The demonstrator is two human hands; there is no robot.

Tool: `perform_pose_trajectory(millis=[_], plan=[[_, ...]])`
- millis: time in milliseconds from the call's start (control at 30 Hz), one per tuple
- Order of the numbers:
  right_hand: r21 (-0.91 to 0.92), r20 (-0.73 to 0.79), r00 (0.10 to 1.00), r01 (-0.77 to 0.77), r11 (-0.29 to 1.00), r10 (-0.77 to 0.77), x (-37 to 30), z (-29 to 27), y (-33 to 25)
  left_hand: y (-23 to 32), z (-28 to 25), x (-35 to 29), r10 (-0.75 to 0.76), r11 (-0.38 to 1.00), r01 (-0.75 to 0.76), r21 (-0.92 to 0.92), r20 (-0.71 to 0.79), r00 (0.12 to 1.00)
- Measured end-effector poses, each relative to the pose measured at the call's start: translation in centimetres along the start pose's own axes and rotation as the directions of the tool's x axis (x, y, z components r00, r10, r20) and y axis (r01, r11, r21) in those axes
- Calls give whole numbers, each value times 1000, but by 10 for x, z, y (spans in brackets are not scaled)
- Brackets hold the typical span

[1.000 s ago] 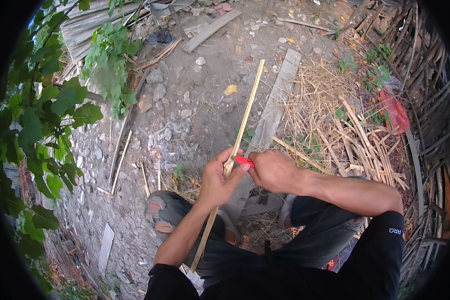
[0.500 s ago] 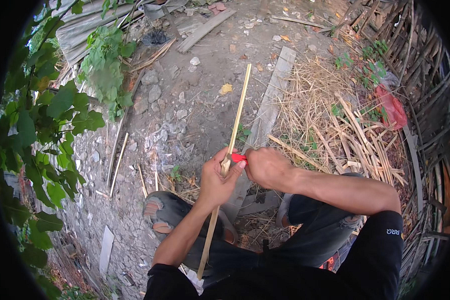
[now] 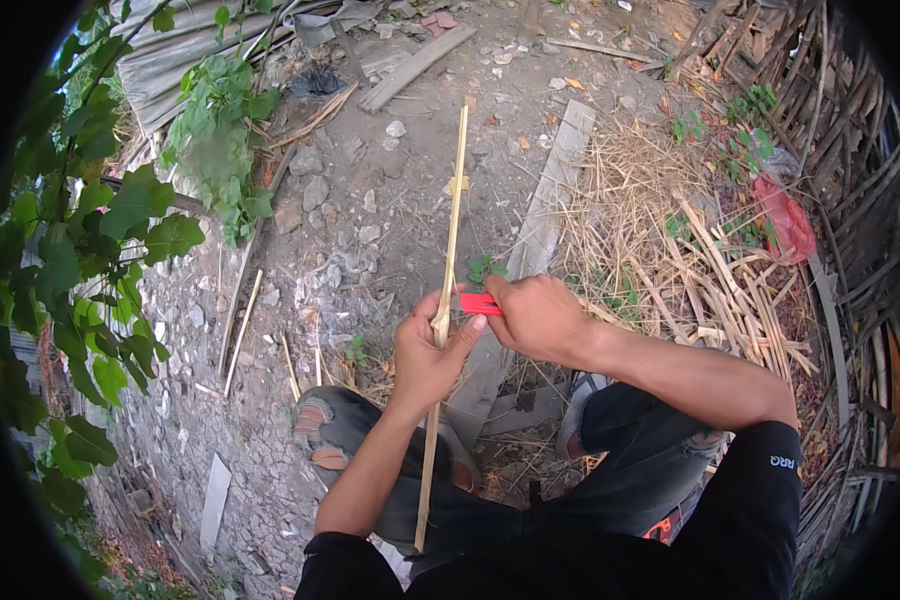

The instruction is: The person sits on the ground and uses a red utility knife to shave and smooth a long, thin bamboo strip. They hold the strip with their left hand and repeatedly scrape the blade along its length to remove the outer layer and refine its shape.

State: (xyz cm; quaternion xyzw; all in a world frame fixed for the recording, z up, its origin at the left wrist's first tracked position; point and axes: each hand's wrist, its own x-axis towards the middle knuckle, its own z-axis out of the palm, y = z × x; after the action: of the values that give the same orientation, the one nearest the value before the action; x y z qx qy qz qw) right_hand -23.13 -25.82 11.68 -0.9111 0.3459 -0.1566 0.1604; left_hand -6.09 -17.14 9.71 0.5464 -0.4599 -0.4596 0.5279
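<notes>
My left hand (image 3: 428,350) grips a long pale strip of split bamboo (image 3: 457,210) around its middle, the fingers wrapped about it and the thumb stretched toward the right hand. The strip stands almost straight up the view, its lower end (image 3: 424,505) passing over my thigh. Closed in my right hand (image 3: 540,320) is a red-handled knife (image 3: 479,303). Its blade side points at the strip just above my left fingers; the blade itself is small and hard to make out. My left thumb tip lies close to the red handle.
A weathered plank (image 3: 550,195) lies on the ground ahead. To its right are straw-like shavings (image 3: 625,205) and a pile of split strips (image 3: 740,290), with a red plastic bag (image 3: 785,220) beyond. Leaves (image 3: 90,290) hang at left. Stacked sticks (image 3: 850,150) line the right side.
The strip has swung more upright, its upper end going left. My right hand has shifted slightly, and more of the red handle shows. Both hands keep their hold.
</notes>
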Motion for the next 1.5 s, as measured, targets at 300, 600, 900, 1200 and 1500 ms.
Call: perform_pose_trajectory(millis=[300, 600, 900, 1200, 1500], plan=[[683, 171, 946, -316, 658, 276, 8, -21, -1, 1, -8, -8, -92, 994, 85, 64, 110, 990], [554, 74, 963, -256, 792, 260, 11, -33, 11, -9, -5, -7, -18, 995, 38, -96, 195, 981], [304, 242, 970, -75, 950, -1, -9, -35, -9, -4, -10, -4, -31, 926, 147, -347, 317, 948], [310, 325, 945, -144, 940, 38, -4, -37, -12, -2, -13, -6, -25, 918, 160, -363, 349, 937], [302, 353, 933, -181, 936, 66, -5, -36, -15, -2, -17, -6, -24, 927, 153, -341, 354, 935]])
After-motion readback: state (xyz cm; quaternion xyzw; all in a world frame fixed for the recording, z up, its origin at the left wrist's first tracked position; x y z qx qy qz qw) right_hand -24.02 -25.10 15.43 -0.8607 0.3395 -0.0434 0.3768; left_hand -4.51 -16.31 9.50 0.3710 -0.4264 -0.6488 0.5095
